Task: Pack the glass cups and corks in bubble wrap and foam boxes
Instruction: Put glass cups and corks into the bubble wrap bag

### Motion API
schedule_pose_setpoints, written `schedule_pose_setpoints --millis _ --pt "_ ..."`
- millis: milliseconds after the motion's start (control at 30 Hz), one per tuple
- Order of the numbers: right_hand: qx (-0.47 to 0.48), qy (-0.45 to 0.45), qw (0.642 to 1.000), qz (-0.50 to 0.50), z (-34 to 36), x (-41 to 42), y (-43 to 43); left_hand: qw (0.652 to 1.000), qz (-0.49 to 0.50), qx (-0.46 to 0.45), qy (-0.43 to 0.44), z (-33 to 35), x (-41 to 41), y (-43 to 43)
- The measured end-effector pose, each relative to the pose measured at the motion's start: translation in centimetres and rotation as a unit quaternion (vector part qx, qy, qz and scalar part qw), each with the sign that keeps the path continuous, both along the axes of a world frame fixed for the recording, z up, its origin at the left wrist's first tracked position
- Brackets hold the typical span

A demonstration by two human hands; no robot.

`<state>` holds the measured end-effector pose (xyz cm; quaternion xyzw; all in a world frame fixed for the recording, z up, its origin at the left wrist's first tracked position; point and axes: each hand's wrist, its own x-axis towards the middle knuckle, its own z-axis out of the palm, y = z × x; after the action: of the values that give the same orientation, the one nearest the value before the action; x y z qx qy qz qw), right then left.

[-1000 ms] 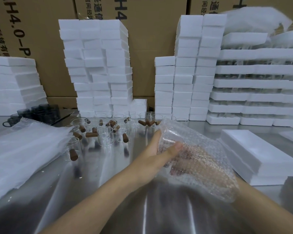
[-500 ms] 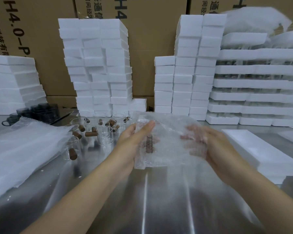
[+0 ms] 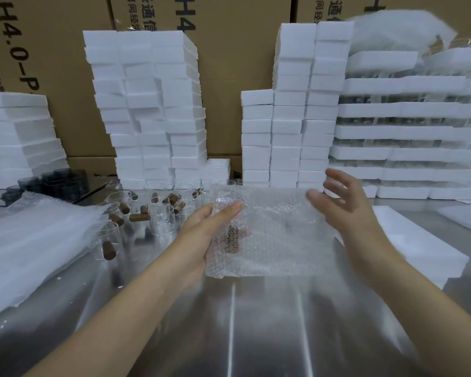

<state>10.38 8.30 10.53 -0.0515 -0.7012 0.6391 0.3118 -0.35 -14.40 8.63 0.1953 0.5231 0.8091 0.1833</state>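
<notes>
Bubble wrap sheet (image 3: pixel 278 235): held up over the near middle of the table (image 3: pixel 229 322), spread roughly flat. Its left edge is in the left hand and its right edge lies beside the right hand.
Left hand (image 3: pixel 207 232): grips the sheet's left edge, thumb laid over the top face, fingers underneath and hidden by the wrap.
Right hand (image 3: pixel 346 210): spread wide with fingers apart and nothing held, at the sheet's right edge. It is blurred, so cannot tell whether it touches the wrap.
Cork in wrap (image 3: pixel 233 238): a brown cork shows through the bubbles just right of the left thumb. Cannot tell whether a cup sits in there as well.
Glass cups (image 3: pixel 161 219): clear cups stand in a cluster on the table beyond the left hand, well apart from the sheet's right side.
Loose corks (image 3: pixel 139 217): scattered among the cups, some lying on the table and some inside cups.
Spare wrap pile (image 3: pixel 33 240): a thick stack of sheets at the left of the table, just beside the cups.
Foam boxes (image 3: pixel 147 110): a tall white stack behind the cups, with a second stack (image 3: pixel 297 118) to its right behind the sheet.
Foam slabs (image 3: pixel 419 248): flat white pieces lie on the table to the right of the right hand.
Foam trays (image 3: pixel 405 131): layered at far right, with glassware between the layers.
Dark cups (image 3: pixel 57 180): a group at far left, behind the spare wrap pile.
Cartons (image 3: pixel 242 50): brown and printed, lining the back.
</notes>
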Motion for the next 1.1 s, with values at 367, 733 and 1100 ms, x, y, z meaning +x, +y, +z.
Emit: schedule_pose_setpoints --millis 367,733,1100 --pt "-0.044 -0.127 0.947 0.292 -2.0 -0.1 -2.0 0.998 -0.058 -0.019 -0.004 0.1 0.2 0.1" --pt "-0.411 -0.025 0.857 0.311 -0.9 -0.4 -1.5 0.991 -0.129 -0.037 -0.001 -0.9 0.3 1.1" --pt "0.322 0.081 0.941 0.068 -3.4 -0.8 -3.2 0.967 -0.196 0.081 -0.139 -1.0 0.3 1.1"
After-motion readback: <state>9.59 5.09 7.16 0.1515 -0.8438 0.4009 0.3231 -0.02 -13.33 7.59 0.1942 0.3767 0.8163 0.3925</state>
